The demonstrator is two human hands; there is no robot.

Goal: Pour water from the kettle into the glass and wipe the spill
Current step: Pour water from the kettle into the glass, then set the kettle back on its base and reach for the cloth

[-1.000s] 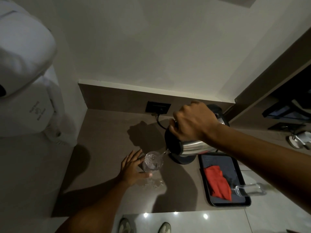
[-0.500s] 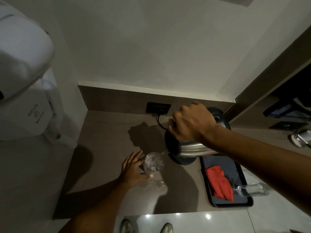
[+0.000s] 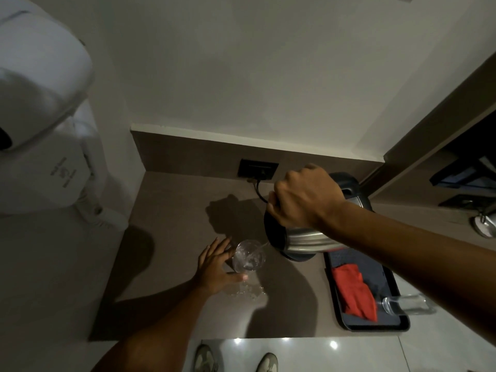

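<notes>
The glass [image 3: 249, 255] stands on the worktop [image 3: 171, 237], steadied by the left hand [image 3: 218, 267], fingers spread around its base. The right hand [image 3: 303, 197], fisted on the handle, tips the kettle [image 3: 298, 237]; pouring is under way. Spill [image 3: 245, 289] lies beside the glass. Next: right the kettle, fetch the red cloth [image 3: 354, 291]. Little differs from half a second ago.

Glass [image 3: 249, 255] left of kettle [image 3: 300, 237], tray [image 3: 402, 324] right
</notes>
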